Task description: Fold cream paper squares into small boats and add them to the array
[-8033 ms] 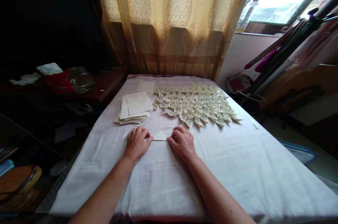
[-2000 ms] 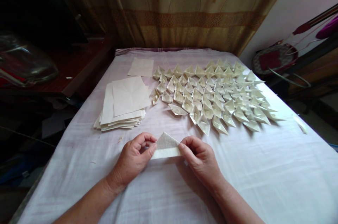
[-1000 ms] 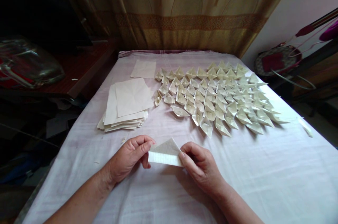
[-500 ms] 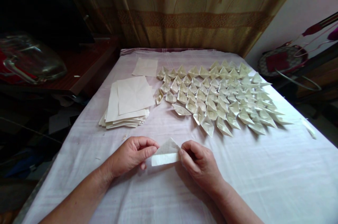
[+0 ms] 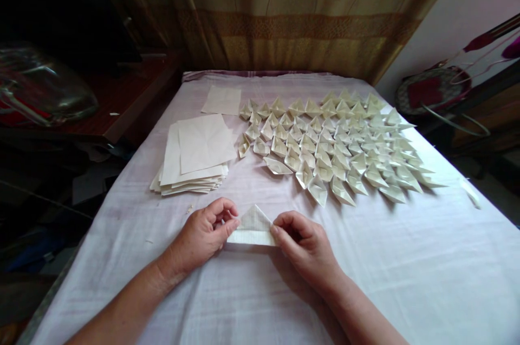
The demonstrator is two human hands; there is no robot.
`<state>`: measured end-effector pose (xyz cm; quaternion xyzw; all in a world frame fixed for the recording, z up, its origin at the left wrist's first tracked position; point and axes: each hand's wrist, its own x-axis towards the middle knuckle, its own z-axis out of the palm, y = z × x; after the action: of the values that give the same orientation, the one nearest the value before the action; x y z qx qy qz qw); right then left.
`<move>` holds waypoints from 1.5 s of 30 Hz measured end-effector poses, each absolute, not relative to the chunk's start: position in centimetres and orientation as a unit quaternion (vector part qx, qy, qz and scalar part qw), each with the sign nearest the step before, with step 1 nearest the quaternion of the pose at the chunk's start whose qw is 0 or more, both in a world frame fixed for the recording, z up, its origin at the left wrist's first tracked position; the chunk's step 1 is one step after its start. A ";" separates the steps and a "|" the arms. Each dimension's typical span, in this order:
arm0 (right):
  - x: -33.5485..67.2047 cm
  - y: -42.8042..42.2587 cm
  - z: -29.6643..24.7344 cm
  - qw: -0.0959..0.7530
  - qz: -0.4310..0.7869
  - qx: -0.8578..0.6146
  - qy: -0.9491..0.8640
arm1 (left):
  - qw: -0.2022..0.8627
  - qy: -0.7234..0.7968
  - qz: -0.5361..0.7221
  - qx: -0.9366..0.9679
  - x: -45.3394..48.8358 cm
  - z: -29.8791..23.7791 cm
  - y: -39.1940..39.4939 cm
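Between my hands is a folded piece of white paper [image 5: 254,226], with a triangular peak on top and a straight band along its lower edge. My left hand [image 5: 209,231] pinches its left end between thumb and fingers. The right end is gripped by my right hand [image 5: 303,239], thumb toward me and fingers curled behind. Beyond, to the left, lies a stack of square paper sheets [image 5: 205,144]. Several rows of folded paper boats [image 5: 320,144] stand ahead and to the right.
A white cloth [image 5: 244,301] covers the table. One single sheet [image 5: 221,100] lies behind the stack. A white strip [image 5: 470,193] is near the right edge. At left a clear jar [image 5: 44,88] lies on a dark red desk [image 5: 134,101]; a curtain [image 5: 276,25] hangs behind.
The folded paper has turned slightly, its lower edge now nearly level, and sits a little further left in view. My left fingers have shifted on its left end.
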<state>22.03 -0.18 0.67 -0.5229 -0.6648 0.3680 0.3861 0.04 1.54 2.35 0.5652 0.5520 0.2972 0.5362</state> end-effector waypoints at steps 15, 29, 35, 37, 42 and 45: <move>22.8 0.2 1.5 0.391 0.350 -0.427 -0.736 | 0.610 0.513 0.237 0.555 -1.3 2.8 1.9; 23.2 0.6 1.3 0.420 0.327 -0.426 -0.732 | 0.570 0.470 0.231 0.633 -2.2 3.4 2.2; 22.8 0.6 0.8 0.451 0.309 -0.452 -0.705 | 0.467 0.491 0.286 0.678 -1.2 3.3 2.0; 22.6 0.6 0.7 0.457 0.308 -0.459 -0.696 | 0.454 0.498 0.314 0.669 -0.7 3.0 1.9; 22.3 0.4 0.6 0.456 0.305 -0.479 -0.685 | 0.468 0.541 0.318 0.622 -0.3 2.6 1.7; 22.1 0.3 0.7 0.460 0.301 -0.481 -0.683 | 0.488 0.557 0.308 0.598 -0.3 2.5 1.5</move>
<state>22.11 0.31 0.69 -0.4811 -0.6826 0.3010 0.4604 -0.30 1.50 2.52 0.5977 0.5570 0.3076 0.4878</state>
